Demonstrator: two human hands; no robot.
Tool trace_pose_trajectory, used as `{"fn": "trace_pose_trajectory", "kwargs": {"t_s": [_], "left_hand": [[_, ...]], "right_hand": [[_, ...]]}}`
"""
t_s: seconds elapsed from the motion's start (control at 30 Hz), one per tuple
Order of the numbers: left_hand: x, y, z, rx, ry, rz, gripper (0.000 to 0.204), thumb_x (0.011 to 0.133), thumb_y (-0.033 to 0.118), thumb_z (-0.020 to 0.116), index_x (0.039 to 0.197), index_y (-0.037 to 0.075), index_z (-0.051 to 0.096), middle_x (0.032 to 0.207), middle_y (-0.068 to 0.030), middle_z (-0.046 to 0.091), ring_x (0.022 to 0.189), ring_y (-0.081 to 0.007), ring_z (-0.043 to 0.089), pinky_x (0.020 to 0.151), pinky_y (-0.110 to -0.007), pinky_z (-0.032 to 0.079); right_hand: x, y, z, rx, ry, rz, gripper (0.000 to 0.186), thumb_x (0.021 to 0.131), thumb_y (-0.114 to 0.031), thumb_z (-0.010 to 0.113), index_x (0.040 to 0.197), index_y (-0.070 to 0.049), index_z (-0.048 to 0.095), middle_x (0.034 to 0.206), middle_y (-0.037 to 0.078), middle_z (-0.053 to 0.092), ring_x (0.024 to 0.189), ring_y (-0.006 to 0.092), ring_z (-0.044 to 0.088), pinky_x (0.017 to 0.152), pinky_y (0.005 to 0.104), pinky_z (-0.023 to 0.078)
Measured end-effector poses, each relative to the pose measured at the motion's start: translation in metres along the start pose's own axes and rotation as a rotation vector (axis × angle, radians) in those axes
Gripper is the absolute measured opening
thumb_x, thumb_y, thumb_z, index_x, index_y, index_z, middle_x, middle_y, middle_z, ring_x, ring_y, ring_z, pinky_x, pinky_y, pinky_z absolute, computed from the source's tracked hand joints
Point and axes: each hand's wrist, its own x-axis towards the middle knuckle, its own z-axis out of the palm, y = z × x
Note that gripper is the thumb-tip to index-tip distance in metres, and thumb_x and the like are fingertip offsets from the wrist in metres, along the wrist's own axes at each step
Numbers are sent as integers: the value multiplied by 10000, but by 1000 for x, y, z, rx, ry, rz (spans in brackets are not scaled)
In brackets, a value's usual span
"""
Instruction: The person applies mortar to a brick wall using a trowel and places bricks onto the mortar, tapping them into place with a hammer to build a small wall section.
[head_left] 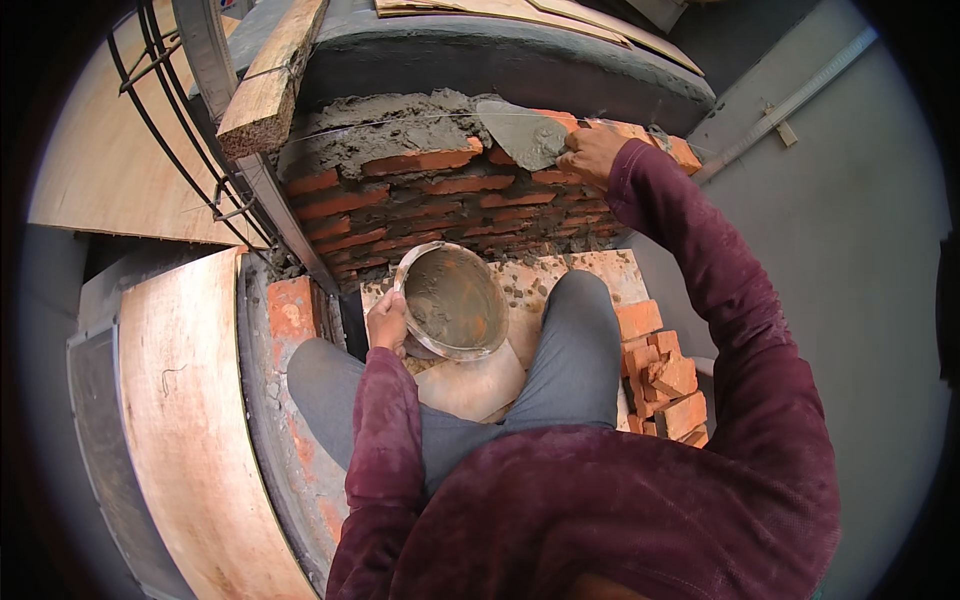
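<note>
My left hand (388, 318) grips the rim of a round bucket (455, 295) with grey mortar inside, held between my knees. My right hand (590, 150) is closed on a trowel (522, 135), its handle hidden by my fingers and its blade coated in wet mortar, at the top of a partly built brick wall (470, 184). Thick mortar (390, 120) lies along the wall's top left, with orange bricks at the top right. A thin string (350, 127) runs across the wall just above the top course.
Loose bricks (670, 375) are piled by my right knee. Left are plywood sheets (180, 420), bent rebar (160, 100) and a post with timber (260, 100). A grey wall (820, 250) with a pipe (800, 95) stands right. A dark ledge (500, 70) runs behind the brickwork.
</note>
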Motion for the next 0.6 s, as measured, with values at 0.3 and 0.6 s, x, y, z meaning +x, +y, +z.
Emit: {"fn": "trace_pose_trajectory", "kwargs": {"t_s": [0.3, 0.6], "left_hand": [[-7, 8, 2, 19, 2, 21, 440, 973, 203, 587, 1352, -13, 533, 1266, -125, 616, 1128, -172, 572, 964, -279, 426], [-1, 2, -3, 20, 67, -15, 437, 970, 184, 589, 1337, -46, 531, 1259, -134, 624, 1088, -171, 596, 939, -276, 444]], "right_hand": [[7, -13, -11, 345, 219, 48, 303, 923, -245, 541, 991, 37, 627, 730, 129, 581, 661, 254, 624, 587, 366, 508], [-31, -68, 51, 1884, 288, 787, 235, 988, -264, 450, 928, -37, 460, 674, 64, 526, 420, 170, 527, 357, 336, 442]]}}
